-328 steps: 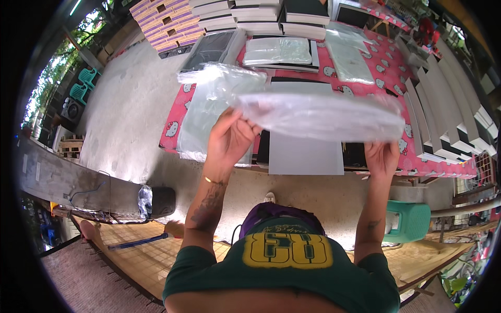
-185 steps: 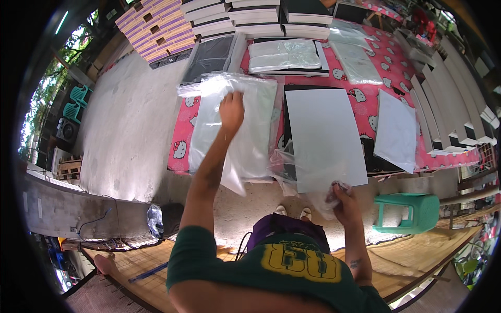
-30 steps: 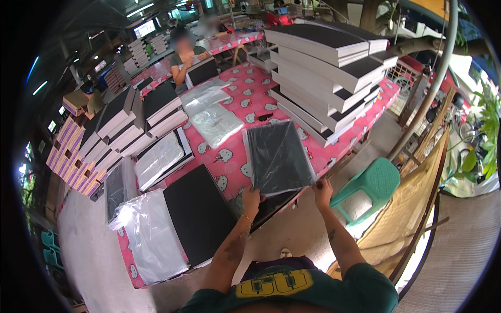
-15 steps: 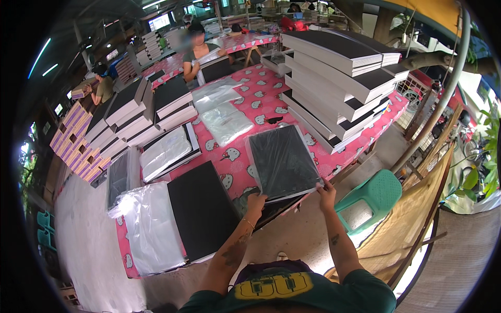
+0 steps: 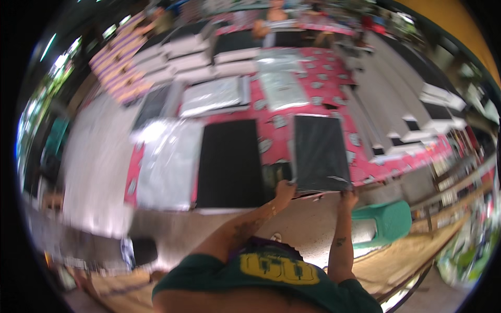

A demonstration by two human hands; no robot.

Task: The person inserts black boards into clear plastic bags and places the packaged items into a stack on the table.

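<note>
A flat black pad in a clear plastic bag (image 5: pixel 320 151) lies at the near edge of the table. At its near left corner, my left hand (image 5: pixel 285 191) is closed on the bag's edge. My right hand (image 5: pixel 348 197) pinches the near right corner. Left of it rests an unwrapped black pad (image 5: pixel 229 163) with a pale lower edge. Beside that one, shiny clear plastic bags (image 5: pixel 169 169) are piled flat. A small dark item, too blurred to name, shows between the two pads.
A pink patterned cloth (image 5: pixel 276 135) covers the table. Tall stacks of black-topped pads (image 5: pixel 391 94) stand at right, lower stacks (image 5: pixel 188 49) at far left. More clear bags (image 5: pixel 284 88) lie farther back. A green plastic stool (image 5: pixel 389 224) stands by my right arm. Another person (image 5: pixel 274 21) is across the table.
The view has swung right and downward, with motion blur. Both hands keep hold of the bagged pad's near corners; it now appears squarer to me.
</note>
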